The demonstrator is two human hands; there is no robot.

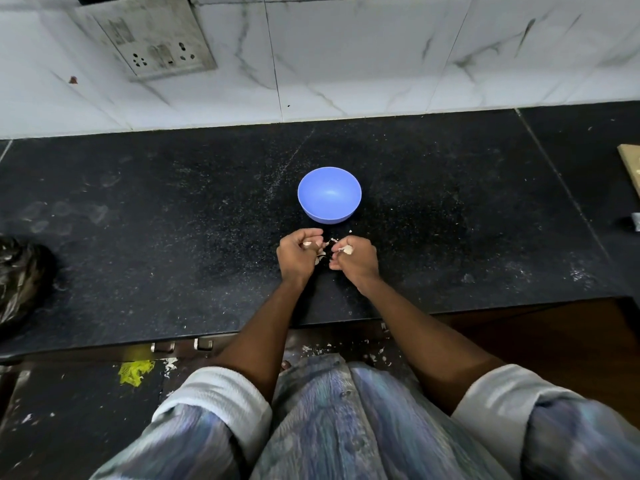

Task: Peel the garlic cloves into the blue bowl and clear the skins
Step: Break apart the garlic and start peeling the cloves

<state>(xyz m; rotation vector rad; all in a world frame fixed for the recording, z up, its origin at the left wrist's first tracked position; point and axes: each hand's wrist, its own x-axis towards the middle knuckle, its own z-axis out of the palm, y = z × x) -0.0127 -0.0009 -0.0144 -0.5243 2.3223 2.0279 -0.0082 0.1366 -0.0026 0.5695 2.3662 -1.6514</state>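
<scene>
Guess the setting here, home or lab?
Likely a home kitchen: black stone counter under a marble-tiled wall, a grimy socket plate, and a blue bowl set out for garlic.

place: home kitchen | work surface: black speckled polished stone desk (173,237), dusted with crumbs | far wall: white grey-veined marble-look tiles (363,57) | far left: grimy white wall socket plate (156,39) | near edge: metal drawer handles (204,344) under the desk | food prep: papery garlic skins (322,254) beside a round blue plastic bowl (329,195)
</scene>
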